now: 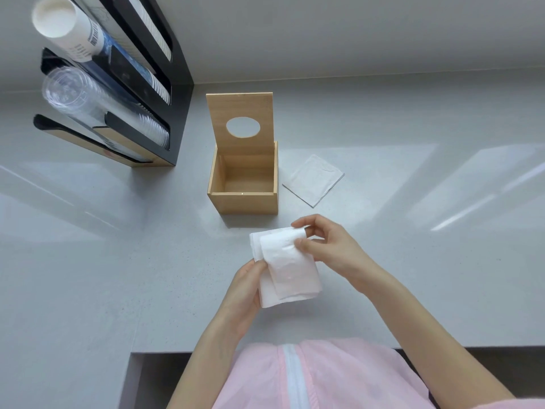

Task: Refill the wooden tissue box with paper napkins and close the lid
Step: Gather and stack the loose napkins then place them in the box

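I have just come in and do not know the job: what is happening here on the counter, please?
A person is refilling a wooden tissue box, which stands empty on the grey counter with its lid raised upright. Both hands hold a bundle of white napkins just in front of the box: the left hand supports it from below and the right hand pinches its top edge. One more napkin lies flat to the right of the box.

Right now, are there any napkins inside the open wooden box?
No, the open wooden box shows only its bare floor; both hands hold the white napkins in front.

Matt pale wooden tissue box (244,202) — soft embossed paper napkins (283,267).
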The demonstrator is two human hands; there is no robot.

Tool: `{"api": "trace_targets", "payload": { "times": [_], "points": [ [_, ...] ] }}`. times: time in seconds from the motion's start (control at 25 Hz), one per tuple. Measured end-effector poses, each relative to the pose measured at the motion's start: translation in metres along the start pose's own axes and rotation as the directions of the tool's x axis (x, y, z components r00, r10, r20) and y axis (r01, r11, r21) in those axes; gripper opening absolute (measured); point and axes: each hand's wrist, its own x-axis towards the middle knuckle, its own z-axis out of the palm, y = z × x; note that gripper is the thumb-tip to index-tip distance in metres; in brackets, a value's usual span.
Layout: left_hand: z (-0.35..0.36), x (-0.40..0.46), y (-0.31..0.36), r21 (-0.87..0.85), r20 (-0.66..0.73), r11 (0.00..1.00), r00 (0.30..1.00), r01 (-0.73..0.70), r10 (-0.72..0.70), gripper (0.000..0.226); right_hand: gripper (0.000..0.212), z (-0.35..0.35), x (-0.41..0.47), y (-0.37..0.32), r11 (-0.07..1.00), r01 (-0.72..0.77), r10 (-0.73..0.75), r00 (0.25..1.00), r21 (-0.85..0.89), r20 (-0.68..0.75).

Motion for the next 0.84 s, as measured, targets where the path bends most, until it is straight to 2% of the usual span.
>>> {"api": "trace_targets", "payload": {
  "times": [0.16, 0.32, 0.52, 0.72, 0.84],
  "points": [
    [0.001, 0.0, 0.0, -0.029, -0.009, 0.999, 1.0, 0.014, -0.014, 0.033, 0.022, 0.009, 0.006, 0.017, 0.994, -0.064, 0.054, 0.991, -0.084, -0.119],
    [0.001, 0.005, -0.002, -0.105, -0.016, 0.991, 0.997, 0.078, -0.08, 0.037, 0.018, 0.011, 0.009, 0.021, 0.982, -0.038, 0.007, 0.987, -0.185, -0.161],
    [0.002, 0.009, -0.001, -0.039, 0.005, 0.999, 1.0, 0.029, -0.029, 0.029, 0.018, 0.012, 0.014, 0.022, 0.977, -0.015, -0.028, 0.98, -0.213, -0.199],
    [0.006, 0.017, 0.001, 0.009, -0.013, 0.999, 0.999, 0.04, -0.04, 0.026, 0.023, 0.005, 0.02, 0.023, 0.968, -0.022, -0.034, 0.975, -0.25, -0.219],
    [0.008, 0.023, 0.004, 0.01, -0.031, 0.998, 0.998, 0.054, -0.054, 0.022, 0.02, -0.016, 0.036, 0.016, 0.962, -0.041, -0.039, 0.958, -0.271, -0.285]
  ]
}}
